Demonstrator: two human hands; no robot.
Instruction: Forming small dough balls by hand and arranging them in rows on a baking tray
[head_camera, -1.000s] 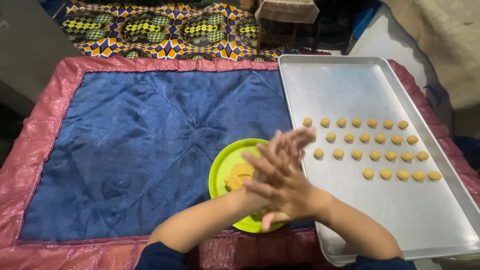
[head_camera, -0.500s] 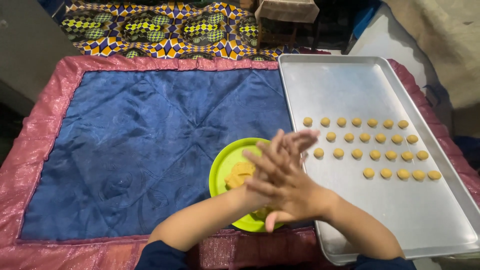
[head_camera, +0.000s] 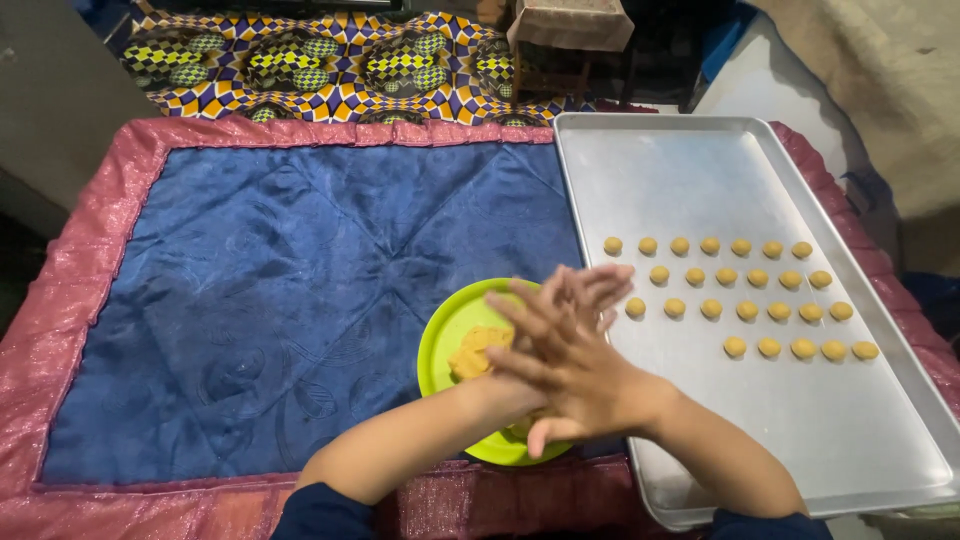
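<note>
I see my right hand (head_camera: 585, 385) laid flat across my left hand (head_camera: 560, 300), palms pressed together over the green plate (head_camera: 445, 335) — whatever sits between them is hidden (likely dough (head_camera: 475, 350)). Pressing unevenly could flatten it, or it could drop onto the blue cloth (head_camera: 280, 290) short of the tray (head_camera: 850, 440).

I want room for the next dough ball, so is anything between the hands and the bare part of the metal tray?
Nothing visible. The hands are pressed together over the green plate, right beside the tray. The near tray surface is bare; the dough balls sit in rows farther back.
</note>
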